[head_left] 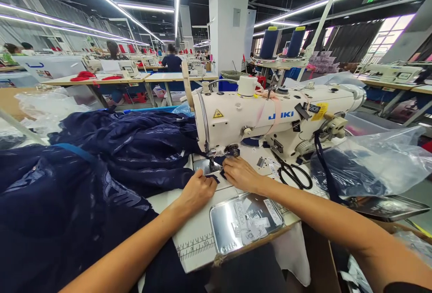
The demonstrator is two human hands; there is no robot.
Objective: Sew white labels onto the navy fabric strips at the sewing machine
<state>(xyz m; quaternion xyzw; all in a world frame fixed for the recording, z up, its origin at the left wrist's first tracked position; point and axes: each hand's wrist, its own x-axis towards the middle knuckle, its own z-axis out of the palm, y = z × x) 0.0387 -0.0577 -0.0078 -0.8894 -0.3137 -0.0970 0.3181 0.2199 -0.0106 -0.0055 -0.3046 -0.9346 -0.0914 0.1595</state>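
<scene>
- Crowding the left half of the frame, the navy fabric (101, 171) lies heaped over the counter (199, 234) from the left border almost to the needle (212, 165), leaving little bare surface on that side.
- Bare counter shows only in a narrow strip at lower centre, ending at its front edge, where a printed ruler runs along the lip.
- A shiny metal tray (246, 221) of small labels sits at that front edge, just below the two hands and partly overhanging the lip.
- The white sewing machine (270, 117) closes off the space behind the hands; black scissors (294, 173) lie at its base to the right.
- Further right, a clear plastic bag (371, 158) with dark cloth inside fills the counter out to the right border.
- Left hand (199, 189): fingers together and curled down, pressing a small edge of the navy fabric flat just below the needle.
- Right hand (241, 173): fingers close together, tips pinching the same fabric edge just right of the needle, nearly touching the left hand.
</scene>
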